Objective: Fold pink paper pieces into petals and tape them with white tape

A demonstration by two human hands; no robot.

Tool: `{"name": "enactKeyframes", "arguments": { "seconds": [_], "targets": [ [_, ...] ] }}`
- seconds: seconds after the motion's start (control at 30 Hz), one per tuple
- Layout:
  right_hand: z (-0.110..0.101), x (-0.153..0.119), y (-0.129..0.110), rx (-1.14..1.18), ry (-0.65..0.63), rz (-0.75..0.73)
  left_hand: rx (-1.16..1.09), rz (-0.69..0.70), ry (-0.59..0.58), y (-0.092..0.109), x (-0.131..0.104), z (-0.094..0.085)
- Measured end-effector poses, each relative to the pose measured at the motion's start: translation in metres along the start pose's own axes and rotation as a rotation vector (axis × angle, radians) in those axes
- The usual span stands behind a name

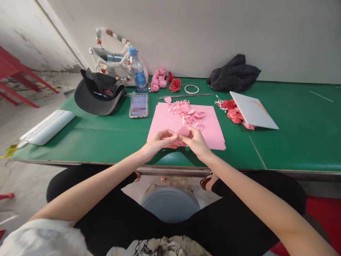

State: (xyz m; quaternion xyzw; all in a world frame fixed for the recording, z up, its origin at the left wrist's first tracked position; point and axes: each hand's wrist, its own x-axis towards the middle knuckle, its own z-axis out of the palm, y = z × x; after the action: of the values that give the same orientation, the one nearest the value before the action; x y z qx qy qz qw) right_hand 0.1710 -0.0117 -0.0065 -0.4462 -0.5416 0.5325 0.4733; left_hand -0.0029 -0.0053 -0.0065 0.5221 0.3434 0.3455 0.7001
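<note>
Both hands meet over the front edge of a stack of pink paper sheets (165, 119). My left hand (163, 139) is closed, its thumb and fingers pinching a pink paper petal (183, 131) from the left. From the right, my right hand (195, 140) grips the same petal between thumb and fingers. More pink paper shows under the fingers, partly hidden by them. Just beyond the hands, a loose heap of cut and curled pink paper pieces (186, 112) lies on the sheets. One flat pink piece (167, 100) rests at the stack's back edge.
On the green table (293, 142) stand a cap (98, 92), a phone (138, 105), a water bottle (137, 73) and a beaded bag (114, 58). Behind the sheets lie paper flowers (175, 85), thin wires (186, 95) and a tape ring (191, 89). A white board (254, 110) leans on red paper flowers.
</note>
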Motion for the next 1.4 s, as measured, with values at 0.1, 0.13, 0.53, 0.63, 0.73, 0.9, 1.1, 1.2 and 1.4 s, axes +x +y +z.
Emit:
{"name": "enactKeyframes", "arguments": {
  "seconds": [0.1,0.13,0.53,0.63,0.73,0.9,1.1,1.2,1.4],
  "targets": [
    [-0.002,0.0,-0.003,-0.044,-0.021,0.062,0.067,0.003,0.063,0.001,0.0,0.001],
    [-0.003,0.0,-0.004,-0.069,-0.031,0.065,0.088,0.006,0.088,0.001,0.0,0.002],
    [-0.001,-0.003,-0.011,-0.11,-0.159,0.102,0.071,-0.046,0.144,0.001,-0.002,0.003],
    [-0.005,-0.003,-0.011,-0.157,-0.127,0.054,0.037,-0.122,0.118,0.004,-0.004,0.0],
    [-0.007,-0.004,-0.009,-0.181,-0.126,0.042,0.044,-0.186,0.078,0.003,-0.004,-0.004],
    [-0.009,0.002,-0.007,-0.164,-0.136,0.095,0.042,-0.2,0.099,0.002,0.0,-0.009],
    [-0.025,0.024,-0.013,-0.315,-0.109,-0.041,0.038,-0.196,0.104,0.013,0.019,-0.01],
    [-0.03,0.026,-0.014,-0.306,-0.095,-0.042,-0.015,-0.273,0.044,0.015,0.026,-0.012],
    [-0.026,0.028,-0.01,-0.298,-0.122,-0.025,-0.034,-0.302,0.066,0.017,0.029,-0.013]
  ]
}}
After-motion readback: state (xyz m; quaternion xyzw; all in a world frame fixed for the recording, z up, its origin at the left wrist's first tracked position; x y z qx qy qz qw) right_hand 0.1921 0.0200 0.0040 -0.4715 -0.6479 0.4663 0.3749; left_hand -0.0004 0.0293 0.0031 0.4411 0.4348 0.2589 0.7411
